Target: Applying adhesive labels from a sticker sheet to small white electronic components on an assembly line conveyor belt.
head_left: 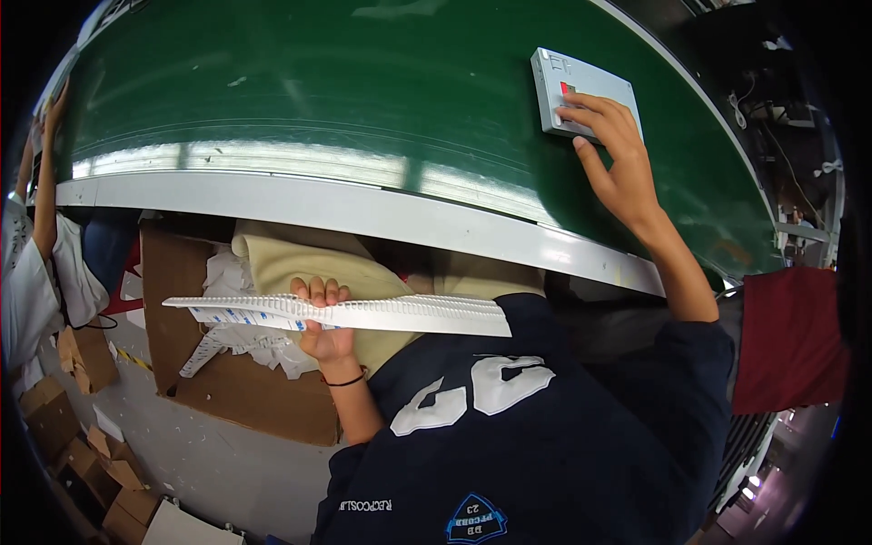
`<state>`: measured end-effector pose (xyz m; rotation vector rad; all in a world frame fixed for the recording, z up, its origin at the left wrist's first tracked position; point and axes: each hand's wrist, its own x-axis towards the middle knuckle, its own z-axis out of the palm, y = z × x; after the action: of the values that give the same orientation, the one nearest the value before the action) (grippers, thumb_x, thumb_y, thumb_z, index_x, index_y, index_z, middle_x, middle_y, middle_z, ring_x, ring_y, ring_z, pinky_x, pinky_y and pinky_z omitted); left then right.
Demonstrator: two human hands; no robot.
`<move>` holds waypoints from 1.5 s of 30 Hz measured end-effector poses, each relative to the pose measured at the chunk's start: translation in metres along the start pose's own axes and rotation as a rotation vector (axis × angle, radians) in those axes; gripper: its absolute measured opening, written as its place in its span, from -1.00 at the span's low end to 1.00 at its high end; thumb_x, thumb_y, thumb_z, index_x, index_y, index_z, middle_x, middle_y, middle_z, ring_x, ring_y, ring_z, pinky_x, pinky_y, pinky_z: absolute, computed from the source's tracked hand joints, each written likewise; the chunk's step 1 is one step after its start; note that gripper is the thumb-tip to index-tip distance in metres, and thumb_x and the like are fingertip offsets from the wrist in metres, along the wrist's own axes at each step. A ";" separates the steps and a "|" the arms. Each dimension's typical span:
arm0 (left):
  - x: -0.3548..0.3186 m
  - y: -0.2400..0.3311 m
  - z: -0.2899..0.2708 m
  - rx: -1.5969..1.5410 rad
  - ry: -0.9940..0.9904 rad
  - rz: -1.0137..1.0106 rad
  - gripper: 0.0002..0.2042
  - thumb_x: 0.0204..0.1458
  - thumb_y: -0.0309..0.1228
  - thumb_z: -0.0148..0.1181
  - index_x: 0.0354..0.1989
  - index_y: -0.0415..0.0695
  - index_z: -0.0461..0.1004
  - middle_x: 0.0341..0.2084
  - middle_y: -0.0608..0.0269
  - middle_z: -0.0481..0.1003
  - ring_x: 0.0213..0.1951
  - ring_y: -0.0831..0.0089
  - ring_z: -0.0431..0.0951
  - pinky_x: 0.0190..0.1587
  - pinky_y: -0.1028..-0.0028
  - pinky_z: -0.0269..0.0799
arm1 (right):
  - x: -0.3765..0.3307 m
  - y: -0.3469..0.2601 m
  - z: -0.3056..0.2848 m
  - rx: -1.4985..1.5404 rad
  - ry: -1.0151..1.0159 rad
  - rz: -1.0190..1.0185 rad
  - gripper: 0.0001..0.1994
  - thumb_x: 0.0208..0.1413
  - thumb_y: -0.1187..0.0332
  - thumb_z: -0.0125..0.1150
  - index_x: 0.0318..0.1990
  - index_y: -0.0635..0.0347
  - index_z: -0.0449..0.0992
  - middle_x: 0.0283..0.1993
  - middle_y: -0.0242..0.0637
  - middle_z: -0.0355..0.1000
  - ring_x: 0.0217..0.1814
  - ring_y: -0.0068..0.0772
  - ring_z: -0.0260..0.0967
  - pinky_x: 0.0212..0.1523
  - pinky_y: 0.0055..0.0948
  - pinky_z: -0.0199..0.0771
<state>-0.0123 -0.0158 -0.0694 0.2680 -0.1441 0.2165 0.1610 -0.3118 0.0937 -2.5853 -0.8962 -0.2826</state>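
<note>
Ridged white strip [363, 313], flat grey panel [581, 91]

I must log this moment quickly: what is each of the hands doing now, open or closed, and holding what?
Left hand: closed around a long white strip.
Right hand: open, fingers resting on a grey flat box on the green belt.

A wide green conveyor belt [363, 82] fills the upper half of the view, its glossy surface catching pale streaks of overhead light. Along its near edge runs a grey metal rail [363, 213]. Below the rail stands an open brown cardboard box [245, 400] on a light grey floor [227, 472]. Left of the box, smaller cardboard cartons [64, 436] lie scattered
</note>
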 end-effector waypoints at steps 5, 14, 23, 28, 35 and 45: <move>-0.005 -0.007 0.031 0.055 0.116 0.045 -0.65 -0.18 -0.51 0.14 -0.20 -0.07 0.17 -0.44 0.30 0.27 -0.33 0.48 0.27 -0.17 0.52 0.19 | -0.010 -0.024 0.007 -0.291 0.037 -0.009 -0.58 -0.20 0.54 0.03 -0.06 0.18 0.30 0.04 -0.30 0.19 0.05 -0.24 0.08 0.04 -0.36 0.08; -0.003 -0.029 0.073 0.275 0.222 0.029 -0.64 -0.20 -0.50 0.17 -0.22 -0.09 0.18 -0.46 0.23 0.31 -0.35 0.41 0.32 -0.19 0.50 0.19 | -0.026 -0.095 0.025 0.376 -0.113 -0.039 -0.63 -0.11 0.42 0.04 -0.06 0.27 0.29 -0.04 -0.16 0.24 -0.01 -0.22 0.14 0.01 -0.35 0.10; -0.011 -0.036 0.082 0.465 0.310 0.093 -0.66 -0.18 -0.52 0.16 -0.24 -0.12 0.17 -0.46 0.22 0.30 -0.36 0.44 0.32 -0.20 0.50 0.21 | -0.045 -0.145 0.067 0.663 -0.223 -0.025 -0.73 -0.24 0.49 0.19 -0.28 0.26 0.38 -0.30 -0.28 0.33 -0.30 -0.36 0.21 -0.26 -0.49 0.23; -0.013 -0.038 0.082 0.512 0.353 0.122 -0.68 -0.17 -0.54 0.14 -0.24 -0.12 0.17 -0.46 0.23 0.29 -0.37 0.46 0.32 -0.22 0.52 0.22 | -0.044 -0.149 0.073 0.574 -0.147 -0.058 -0.75 -0.25 0.49 0.19 -0.31 0.24 0.38 -0.33 -0.28 0.32 -0.34 -0.38 0.21 -0.29 -0.50 0.23; -0.013 -0.041 0.082 0.528 0.406 0.071 -0.70 -0.15 -0.57 0.11 -0.25 -0.13 0.17 -0.47 0.24 0.27 -0.39 0.50 0.33 -0.25 0.58 0.21 | -0.046 -0.142 0.086 0.493 -0.103 -0.188 -0.78 -0.25 0.51 0.19 -0.34 0.23 0.39 -0.36 -0.28 0.33 -0.38 -0.37 0.21 -0.32 -0.51 0.24; -0.013 -0.039 0.090 0.507 0.399 0.044 -0.73 -0.12 -0.53 0.09 -0.26 -0.08 0.17 -0.50 0.29 0.28 -0.43 0.52 0.25 -0.29 0.58 0.16 | -0.044 -0.145 0.073 0.713 -0.116 -0.009 -0.87 -0.23 0.51 0.16 -0.44 0.23 0.40 -0.39 -0.32 0.33 -0.40 -0.38 0.22 -0.33 -0.51 0.24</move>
<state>-0.0258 -0.0797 0.0045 0.7183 0.3069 0.3454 0.0398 -0.2007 0.0567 -1.9455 -0.8508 0.1672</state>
